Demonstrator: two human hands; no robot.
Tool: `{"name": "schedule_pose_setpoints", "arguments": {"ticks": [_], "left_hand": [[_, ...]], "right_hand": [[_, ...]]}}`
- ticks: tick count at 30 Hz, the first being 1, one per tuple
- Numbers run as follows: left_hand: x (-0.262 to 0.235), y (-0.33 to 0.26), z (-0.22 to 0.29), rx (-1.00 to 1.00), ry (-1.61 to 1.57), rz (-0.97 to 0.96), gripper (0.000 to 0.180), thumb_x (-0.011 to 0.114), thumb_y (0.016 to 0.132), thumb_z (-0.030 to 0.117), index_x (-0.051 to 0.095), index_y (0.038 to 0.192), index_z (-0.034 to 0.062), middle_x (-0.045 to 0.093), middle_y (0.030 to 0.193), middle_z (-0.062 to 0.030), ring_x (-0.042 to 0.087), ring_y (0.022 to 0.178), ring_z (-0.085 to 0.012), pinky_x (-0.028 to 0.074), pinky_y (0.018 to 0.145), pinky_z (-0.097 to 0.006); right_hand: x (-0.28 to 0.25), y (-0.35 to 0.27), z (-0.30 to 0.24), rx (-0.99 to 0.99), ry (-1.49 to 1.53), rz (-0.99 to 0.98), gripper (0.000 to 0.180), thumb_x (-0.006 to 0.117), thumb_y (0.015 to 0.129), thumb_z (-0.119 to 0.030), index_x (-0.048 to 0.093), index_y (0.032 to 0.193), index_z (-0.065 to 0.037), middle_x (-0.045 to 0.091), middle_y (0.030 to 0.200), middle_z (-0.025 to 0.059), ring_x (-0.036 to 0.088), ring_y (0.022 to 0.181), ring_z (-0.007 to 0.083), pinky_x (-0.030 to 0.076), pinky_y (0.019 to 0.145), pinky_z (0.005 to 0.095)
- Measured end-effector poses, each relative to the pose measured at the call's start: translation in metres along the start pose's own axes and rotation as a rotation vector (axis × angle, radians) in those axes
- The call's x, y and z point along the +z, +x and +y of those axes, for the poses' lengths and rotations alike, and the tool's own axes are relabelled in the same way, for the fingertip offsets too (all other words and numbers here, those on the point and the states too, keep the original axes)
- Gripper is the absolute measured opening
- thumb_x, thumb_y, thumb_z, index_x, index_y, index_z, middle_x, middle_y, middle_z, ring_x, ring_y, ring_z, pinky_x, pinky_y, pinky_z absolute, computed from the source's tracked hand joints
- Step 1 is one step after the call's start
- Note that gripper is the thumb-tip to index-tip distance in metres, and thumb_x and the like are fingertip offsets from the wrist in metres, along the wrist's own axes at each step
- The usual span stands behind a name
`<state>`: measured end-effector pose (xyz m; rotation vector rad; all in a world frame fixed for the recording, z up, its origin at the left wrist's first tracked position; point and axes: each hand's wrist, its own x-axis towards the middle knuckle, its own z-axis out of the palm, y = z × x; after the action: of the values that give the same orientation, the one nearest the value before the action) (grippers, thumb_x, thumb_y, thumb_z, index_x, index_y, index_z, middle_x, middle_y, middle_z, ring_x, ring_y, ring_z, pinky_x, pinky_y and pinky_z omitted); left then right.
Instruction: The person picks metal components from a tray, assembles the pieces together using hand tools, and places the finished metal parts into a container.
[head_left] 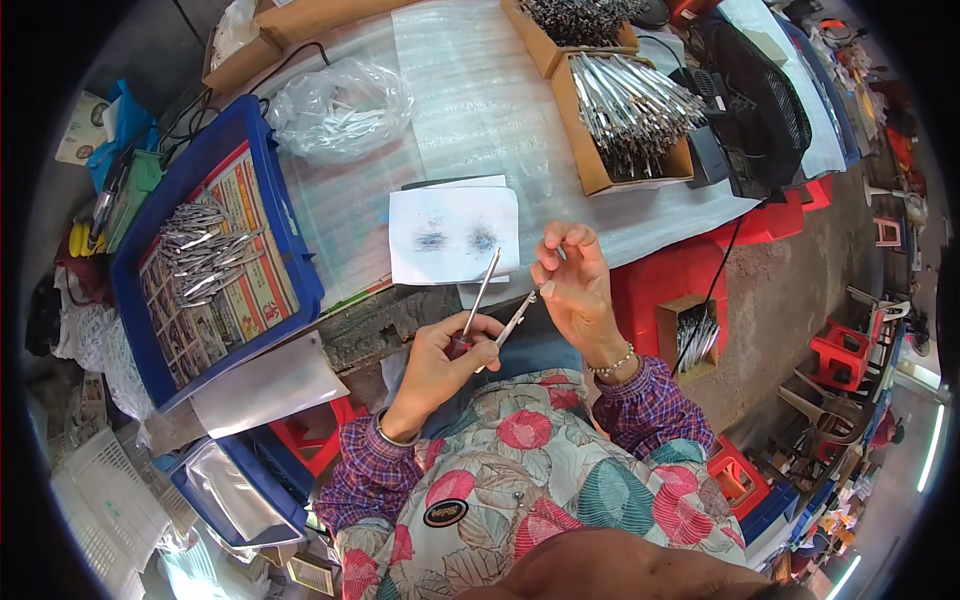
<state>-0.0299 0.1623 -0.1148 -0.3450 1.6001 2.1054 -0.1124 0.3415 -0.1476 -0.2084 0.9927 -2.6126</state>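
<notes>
My left hand is closed around two slim things above the near edge of the table. One is a screwdriver with a thin shaft pointing up and away and a dark red handle partly hidden in the palm. The other is a narrow silver metal piece, pinched between thumb and fingers and slanting up to the right. My right hand has its fingers curled, with thumb and fingertip at the far end of that piece. Just beyond lies a white paper pad with two dark smudges.
At left, a blue tray holds a heap of slim metal pieces. A clear plastic bag contains more. Cardboard boxes of metal strips stand at far right. A smaller box sits on a red stool.
</notes>
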Motion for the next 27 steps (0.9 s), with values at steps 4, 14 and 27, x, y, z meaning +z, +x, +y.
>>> {"name": "schedule_pose_setpoints", "arguments": {"ticks": [4,14,27], "left_hand": [[-0.001,-0.002,-0.003,-0.063,-0.051,-0.006,0.02,0.062,0.085,0.004,0.062,0.103,-0.0038,0.062,0.077,-0.0025,0.06,0.068,-0.0079,0.047,0.061,-0.02],[0.006,-0.007,-0.009,0.127,0.058,0.046,0.022,0.06,0.085,-0.001,0.062,0.106,-0.0036,0.063,0.078,-0.0036,0.06,0.069,-0.0077,0.046,0.062,-0.02],[0.009,-0.006,-0.014,0.299,0.419,0.17,0.021,0.063,0.08,-0.001,0.066,0.1,0.0018,0.063,0.068,-0.0041,0.053,0.059,-0.0046,0.041,0.053,-0.02]], "right_hand": [[0.001,0.0,0.001,-0.069,-0.098,-0.04,0.052,0.055,0.068,0.017,0.048,0.11,-0.012,0.043,0.109,0.0038,0.042,0.086,0.0111,0.04,0.074,0.0261],[-0.01,0.001,0.0,-0.146,-0.261,-0.176,0.048,0.054,0.07,0.017,0.046,0.109,-0.011,0.042,0.11,0.0054,0.041,0.08,0.0109,0.041,0.073,0.0271],[-0.018,0.003,0.001,-0.131,-0.353,-0.193,0.046,0.052,0.072,0.02,0.048,0.11,-0.006,0.042,0.112,0.0076,0.043,0.081,0.0106,0.043,0.073,0.0254]]}}
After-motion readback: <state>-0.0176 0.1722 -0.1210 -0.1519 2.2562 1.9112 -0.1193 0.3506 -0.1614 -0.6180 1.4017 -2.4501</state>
